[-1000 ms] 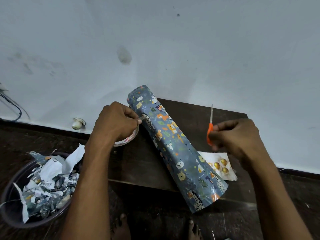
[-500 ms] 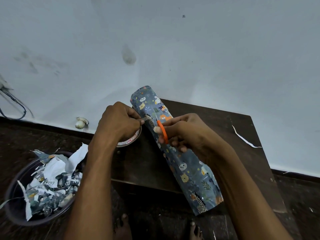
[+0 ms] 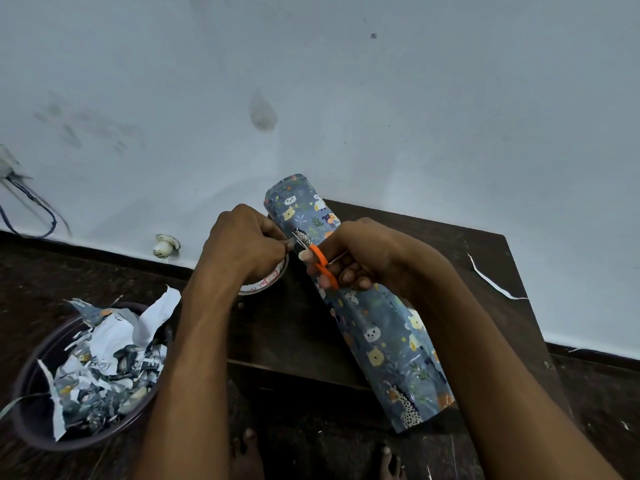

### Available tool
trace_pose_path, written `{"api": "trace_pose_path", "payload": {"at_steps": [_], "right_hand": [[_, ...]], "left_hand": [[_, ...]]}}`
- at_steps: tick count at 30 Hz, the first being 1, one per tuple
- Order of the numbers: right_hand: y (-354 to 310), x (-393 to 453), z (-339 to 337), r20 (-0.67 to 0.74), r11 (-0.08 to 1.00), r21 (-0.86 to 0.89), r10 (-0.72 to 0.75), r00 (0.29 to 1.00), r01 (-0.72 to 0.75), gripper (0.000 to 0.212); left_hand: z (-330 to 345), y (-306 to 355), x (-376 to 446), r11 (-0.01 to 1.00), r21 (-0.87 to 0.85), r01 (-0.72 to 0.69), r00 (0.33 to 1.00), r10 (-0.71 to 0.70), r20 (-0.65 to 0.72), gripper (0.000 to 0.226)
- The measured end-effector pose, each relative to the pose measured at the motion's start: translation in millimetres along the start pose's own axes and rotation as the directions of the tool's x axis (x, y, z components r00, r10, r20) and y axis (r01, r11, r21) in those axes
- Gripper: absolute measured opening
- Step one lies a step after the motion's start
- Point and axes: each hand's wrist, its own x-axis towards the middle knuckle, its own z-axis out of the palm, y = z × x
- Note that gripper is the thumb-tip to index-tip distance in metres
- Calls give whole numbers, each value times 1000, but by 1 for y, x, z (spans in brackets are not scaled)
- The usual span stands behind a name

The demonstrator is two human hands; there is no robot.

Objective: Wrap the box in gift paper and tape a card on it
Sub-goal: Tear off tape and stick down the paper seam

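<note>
A long box wrapped in blue animal-print gift paper (image 3: 377, 327) lies diagonally on the dark wooden table (image 3: 287, 337). My left hand (image 3: 242, 244) grips a roll of clear tape (image 3: 266, 280) just left of the box and pinches a pulled-out strip. My right hand (image 3: 356, 254) holds orange-handled scissors (image 3: 320, 261) over the box, their blades meeting the strip beside my left fingers. The card is hidden behind my right arm.
A dark round bin (image 3: 38, 386) full of paper scraps stands on the floor at the left. A thin white paper sliver (image 3: 491, 282) lies on the table's right part. The white wall rises just behind the table. My bare feet show below its front edge.
My right hand has brought the scissors from the table's right side over to the tape strip held by my left hand. My right arm now covers the card.
</note>
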Motion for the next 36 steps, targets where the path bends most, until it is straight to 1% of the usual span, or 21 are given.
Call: {"api": "trace_pose_path", "payload": {"at_steps": [3,9,18,24,29,32,36], "right_hand": [[-3,3,0,-18,1000,-28,-8,1000,7,17],[-5,8,-1,-12,997,-70,-14,1000,13,28],[-8,11,0,-19,994,-110,14,1000,-16,26],[-7,10,-1,-19,995,-97,2,1000,-4,28],[-6,12,-3,-33,994,-106,11,999,-14,29],[-4,13,-4,-28,994,-110,7,1000,-10,27],[-2,14,-6,-14,992,-123,-2,1000,0,24]], "left_hand": [[0,0,1,1000,0,-8,1000,8,2,8],[0,-1,1,1000,19,-24,1000,24,3,7],[1,-3,1,1000,16,-22,1000,22,-1,9],[1,-2,1,1000,13,-20,1000,20,-11,6],[-1,-4,0,999,45,-7,1000,8,-17,16],[-4,-5,-1,1000,25,12,999,-12,-34,11],[-6,-4,-3,1000,6,18,999,-18,-41,16]]}}
